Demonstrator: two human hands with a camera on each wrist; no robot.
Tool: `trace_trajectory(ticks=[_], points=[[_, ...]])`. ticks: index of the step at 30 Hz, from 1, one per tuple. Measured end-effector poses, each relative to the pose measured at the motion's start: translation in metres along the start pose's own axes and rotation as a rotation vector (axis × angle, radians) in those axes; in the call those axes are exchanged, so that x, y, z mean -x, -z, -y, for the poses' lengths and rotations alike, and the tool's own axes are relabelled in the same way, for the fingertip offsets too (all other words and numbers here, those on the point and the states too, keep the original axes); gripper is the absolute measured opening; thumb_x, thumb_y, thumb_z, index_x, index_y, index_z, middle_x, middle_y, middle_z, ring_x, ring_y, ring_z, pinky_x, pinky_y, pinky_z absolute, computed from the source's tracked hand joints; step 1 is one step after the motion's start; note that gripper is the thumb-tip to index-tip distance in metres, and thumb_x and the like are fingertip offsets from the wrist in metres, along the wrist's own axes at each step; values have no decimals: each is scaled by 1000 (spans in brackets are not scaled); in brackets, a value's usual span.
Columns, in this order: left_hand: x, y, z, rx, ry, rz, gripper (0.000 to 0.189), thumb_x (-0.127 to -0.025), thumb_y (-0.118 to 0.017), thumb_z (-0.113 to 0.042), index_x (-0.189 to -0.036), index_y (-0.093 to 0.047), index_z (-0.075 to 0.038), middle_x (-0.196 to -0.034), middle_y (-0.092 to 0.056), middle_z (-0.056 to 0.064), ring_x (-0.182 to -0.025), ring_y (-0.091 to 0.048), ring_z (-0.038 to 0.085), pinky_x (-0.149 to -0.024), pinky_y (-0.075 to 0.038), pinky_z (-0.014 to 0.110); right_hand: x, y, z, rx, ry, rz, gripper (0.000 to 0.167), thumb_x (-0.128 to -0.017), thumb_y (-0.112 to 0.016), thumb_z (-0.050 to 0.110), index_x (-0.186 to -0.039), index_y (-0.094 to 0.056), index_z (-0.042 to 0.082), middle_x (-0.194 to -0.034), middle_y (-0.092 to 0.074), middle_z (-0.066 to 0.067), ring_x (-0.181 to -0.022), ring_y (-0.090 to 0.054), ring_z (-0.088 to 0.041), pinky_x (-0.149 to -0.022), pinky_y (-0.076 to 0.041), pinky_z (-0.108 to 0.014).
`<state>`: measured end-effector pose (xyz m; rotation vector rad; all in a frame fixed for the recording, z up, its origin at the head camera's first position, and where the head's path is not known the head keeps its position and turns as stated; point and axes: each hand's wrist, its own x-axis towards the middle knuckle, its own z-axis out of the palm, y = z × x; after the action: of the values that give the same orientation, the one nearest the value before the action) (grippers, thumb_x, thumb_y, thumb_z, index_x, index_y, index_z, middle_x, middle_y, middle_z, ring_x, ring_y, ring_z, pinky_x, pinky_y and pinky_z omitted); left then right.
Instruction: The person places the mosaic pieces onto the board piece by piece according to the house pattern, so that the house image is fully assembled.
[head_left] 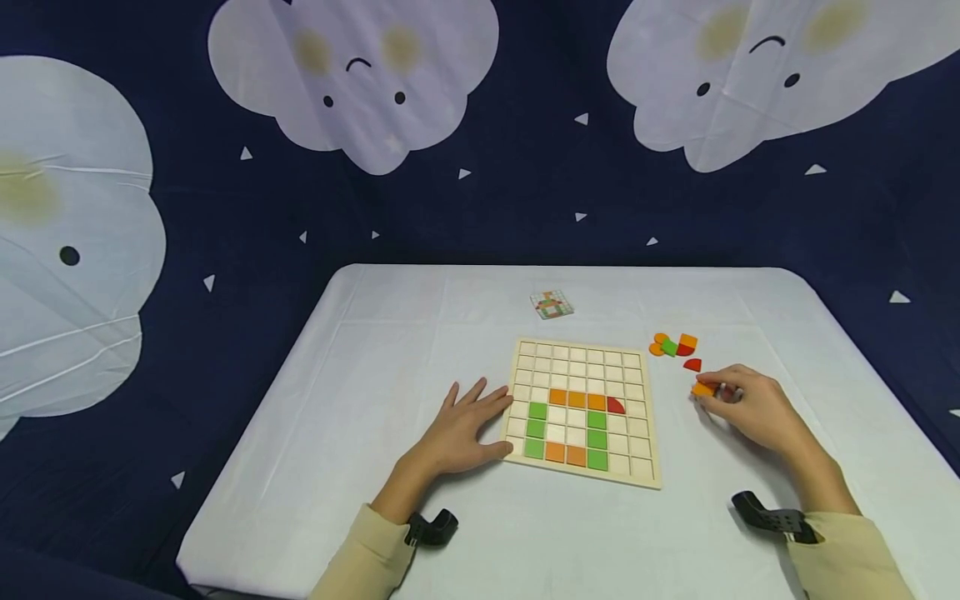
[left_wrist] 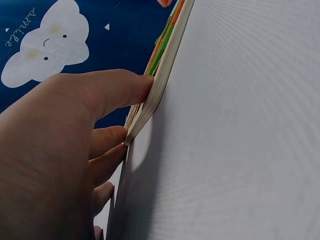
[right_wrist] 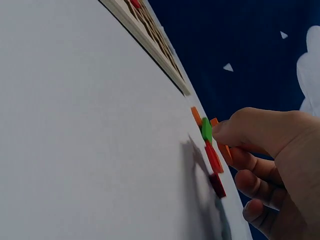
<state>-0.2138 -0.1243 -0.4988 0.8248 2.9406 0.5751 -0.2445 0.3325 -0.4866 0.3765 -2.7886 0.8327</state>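
A wooden grid board (head_left: 630, 465) lies on the white table, holding green, orange and red tiles in several of its cells. My left hand (head_left: 461, 429) rests at the board's left edge with fingers spread; in the left wrist view its thumb (left_wrist: 125, 87) touches the rim. To the right of the board, my right hand (head_left: 757, 408) pinches an orange tile (head_left: 702, 389) between thumb and fingers. The right wrist view shows this orange tile (right_wrist: 226, 151) held above the table, partly covered by the thumb. A red quarter-round tile (head_left: 692, 365) lies just beyond that hand.
Loose tiles lie in a small group beyond the right hand: orange rounds (head_left: 658, 344), a green square (head_left: 670, 347), and an orange tile (head_left: 687, 340) by a red one. A pattern card (head_left: 551, 305) lies behind the board. Dark cloth with clouds hangs behind the table (head_left: 360, 375).
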Motion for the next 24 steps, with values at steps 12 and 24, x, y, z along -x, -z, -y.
trace_trajectory(ticks=[12, 24], points=[[0, 0, 1, -8, -8, 1, 73, -84, -58, -59, -147, -42, -25, -152, -30, -14, -145, -13, 19, -113, -1, 52, -34, -16, 30, 7, 50, 105, 33, -81, -77, 22, -111, -71, 8, -88, -59, -2, -75, -48, -20, -59, -38, -31], [1, 0, 1, 4, -9, -1, 73, -84, -58, -58, -147, -42, -25, -152, -30, -14, -145, -13, 19, -113, 0, 53, -51, -35, 57, -43, 150, 121, 32, -83, -76, 21, -111, -72, 7, -94, -63, -2, -75, -50, -17, -57, -40, -29]])
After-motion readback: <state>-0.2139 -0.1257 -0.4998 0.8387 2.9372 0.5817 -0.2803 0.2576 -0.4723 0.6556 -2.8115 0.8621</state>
